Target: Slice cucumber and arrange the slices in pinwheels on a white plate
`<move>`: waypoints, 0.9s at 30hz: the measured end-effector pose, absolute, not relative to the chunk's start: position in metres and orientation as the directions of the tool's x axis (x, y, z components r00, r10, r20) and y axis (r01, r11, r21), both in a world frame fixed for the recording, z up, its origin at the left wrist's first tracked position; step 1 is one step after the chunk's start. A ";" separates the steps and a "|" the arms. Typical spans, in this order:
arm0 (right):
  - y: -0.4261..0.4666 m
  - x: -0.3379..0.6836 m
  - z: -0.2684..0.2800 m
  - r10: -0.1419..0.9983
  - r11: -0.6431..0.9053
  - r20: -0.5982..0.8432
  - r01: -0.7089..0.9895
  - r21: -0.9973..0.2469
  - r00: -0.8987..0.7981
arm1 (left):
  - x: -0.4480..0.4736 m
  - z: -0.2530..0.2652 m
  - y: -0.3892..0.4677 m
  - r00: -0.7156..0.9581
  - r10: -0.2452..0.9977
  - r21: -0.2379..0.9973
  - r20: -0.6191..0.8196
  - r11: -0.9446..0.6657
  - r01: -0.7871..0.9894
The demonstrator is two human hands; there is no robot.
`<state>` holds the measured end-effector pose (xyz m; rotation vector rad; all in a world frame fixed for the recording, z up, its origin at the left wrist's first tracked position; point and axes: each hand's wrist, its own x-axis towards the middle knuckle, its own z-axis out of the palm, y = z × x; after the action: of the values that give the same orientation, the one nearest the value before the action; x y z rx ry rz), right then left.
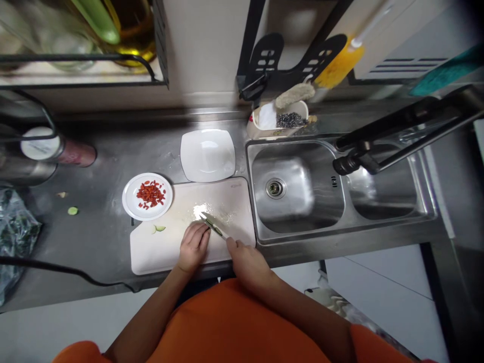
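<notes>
My right hand (247, 262) is closed around the handle of a knife (208, 221), whose blade points up and left over the white cutting board (159, 257). A narrow green strip shows along the blade; I cannot tell whether it is cucumber or part of the knife. Just left of the blade, my left hand (193, 246) rests on the board with its fingers curled together. Whatever is under those fingers is hidden. Small green-edged pieces, like cucumber (160, 228), lie on the board's left part. Wet shine covers its middle.
Behind the board sits a white square plate (207, 154). A white dish (128, 199) with chopped red pieces overlaps the board's left corner. A steel sink (295, 222) with a dark faucet (348, 164) adjoins on the right. A green slice (72, 210) and plastic bag (18, 227) lie left.
</notes>
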<state>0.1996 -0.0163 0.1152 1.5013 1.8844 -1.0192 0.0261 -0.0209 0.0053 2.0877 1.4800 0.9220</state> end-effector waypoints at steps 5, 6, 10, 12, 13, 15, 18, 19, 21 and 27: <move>-0.014 0.197 0.108 0.591 0.128 -0.760 0.962 -0.243 -0.271 | 0.025 0.004 -0.021 0.218 0.942 0.678 0.256 -0.335 0.654; -0.014 0.196 0.105 0.602 0.133 -0.751 0.961 -0.241 -0.271 | 0.026 0.004 -0.021 0.218 0.941 0.679 0.259 -0.338 0.652; -0.016 0.189 0.093 0.655 0.144 -0.705 0.961 -0.235 -0.270 | 0.026 0.004 -0.021 0.218 0.941 0.682 0.259 -0.338 0.648; -0.016 0.186 0.086 0.673 0.146 -0.688 0.961 -0.236 -0.271 | 0.026 0.004 -0.021 0.217 0.942 0.681 0.257 -0.336 0.651; -0.016 0.184 0.083 0.680 0.147 -0.680 0.960 -0.240 -0.274 | 0.026 0.004 -0.021 0.217 0.941 0.680 0.258 -0.337 0.651; -0.016 0.182 0.078 0.681 0.151 -0.675 0.957 -0.250 -0.283 | 0.026 0.003 -0.021 0.216 0.939 0.680 0.267 -0.342 0.648; -0.014 0.181 0.074 0.672 0.148 -0.682 0.955 -0.258 -0.288 | 0.025 0.002 -0.022 0.215 0.938 0.684 0.272 -0.346 0.643; -0.013 0.182 0.074 0.668 0.140 -0.688 0.955 -0.260 -0.285 | 0.025 0.002 -0.022 0.216 0.939 0.684 0.269 -0.344 0.644; -0.011 0.185 0.075 0.658 0.117 -0.700 0.956 -0.269 -0.277 | 0.024 0.001 -0.023 0.219 0.941 0.682 0.258 -0.338 0.648; -0.012 0.200 0.090 0.663 0.080 -0.712 0.967 -0.241 -0.232 | 0.024 0.001 -0.023 0.203 0.949 0.691 0.241 -0.315 0.651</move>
<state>0.1995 -0.0124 0.0899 1.6077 1.9455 -0.9720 0.0243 -0.0233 0.0008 2.0430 1.4856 0.9033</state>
